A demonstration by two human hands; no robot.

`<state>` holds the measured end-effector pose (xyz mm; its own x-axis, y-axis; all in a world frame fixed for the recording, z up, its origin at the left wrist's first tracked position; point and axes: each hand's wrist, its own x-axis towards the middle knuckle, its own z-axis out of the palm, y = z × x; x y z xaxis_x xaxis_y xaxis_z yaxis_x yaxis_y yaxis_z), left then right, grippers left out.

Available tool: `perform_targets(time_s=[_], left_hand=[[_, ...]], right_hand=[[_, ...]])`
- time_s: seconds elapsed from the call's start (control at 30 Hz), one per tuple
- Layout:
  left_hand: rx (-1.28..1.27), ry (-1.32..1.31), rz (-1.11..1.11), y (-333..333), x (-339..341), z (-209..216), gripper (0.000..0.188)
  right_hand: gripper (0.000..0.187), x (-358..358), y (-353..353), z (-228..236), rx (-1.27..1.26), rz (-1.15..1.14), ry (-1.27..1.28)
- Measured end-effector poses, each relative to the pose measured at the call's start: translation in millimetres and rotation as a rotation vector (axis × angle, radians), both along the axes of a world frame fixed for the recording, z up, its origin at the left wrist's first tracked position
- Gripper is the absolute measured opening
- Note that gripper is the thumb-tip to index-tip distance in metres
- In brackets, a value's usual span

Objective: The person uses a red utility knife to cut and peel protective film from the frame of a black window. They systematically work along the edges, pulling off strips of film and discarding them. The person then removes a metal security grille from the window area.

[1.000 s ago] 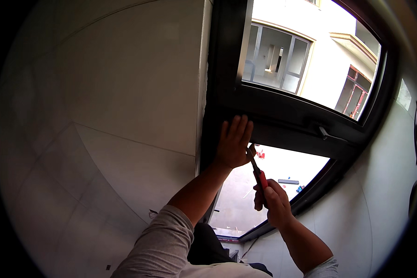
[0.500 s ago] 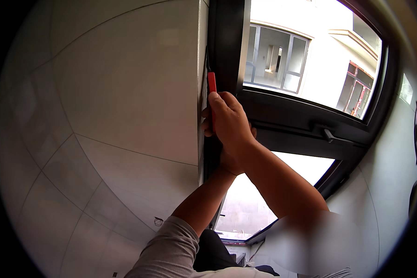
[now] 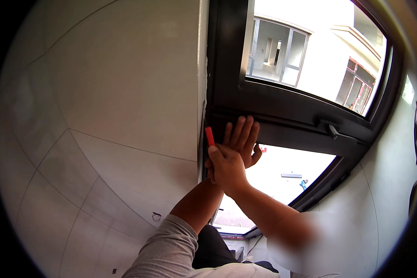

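Observation:
My right hand (image 3: 228,170) is closed around a slim red-handled tool (image 3: 210,136), its red end pointing up along the joint between the tiled wall's edge and the black window frame (image 3: 227,99). The tool's working tip is too small and dark to make out. Behind it, my left hand (image 3: 241,136) lies flat against the frame's lower crossbar, fingers stretched upward and slightly apart. My right wrist crosses in front of the left one, which hides part of the left palm.
Large pale tiles cover the wall (image 3: 134,92) on the left. A grey window handle (image 3: 332,131) sticks out from the crossbar to the right. Wires poke from a small hole (image 3: 156,216) low in the wall. Through the glass, a building shows above and a pale ground below.
My right hand has come down along the joint with the red-handled tool. My left hand, mostly hidden behind the right before, now shows with its fingers spread on the crossbar.

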<state>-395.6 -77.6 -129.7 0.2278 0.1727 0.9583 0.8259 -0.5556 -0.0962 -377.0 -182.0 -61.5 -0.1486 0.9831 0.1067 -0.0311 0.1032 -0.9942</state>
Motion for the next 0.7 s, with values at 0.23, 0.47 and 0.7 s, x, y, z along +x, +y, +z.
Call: perform_targets(time_s=[0.23,0.47,0.7], left_hand=[[0.054,-0.077,-0.084,13.0,7.9,-2.1,0.072],[-0.321,-0.143,-0.175,23.4,-0.8,-13.9,0.068],[0.098,-0.085,-0.034,11.8,8.0,0.1,0.062]], right_hand=[[0.031,33.3,-29.0,-14.5,-0.352,0.145,0.095],[0.035,74.1,-33.9,68.3,0.143,0.231,0.196],[0.028,93.4,19.5,145.3,0.57,-0.146,-0.393]])
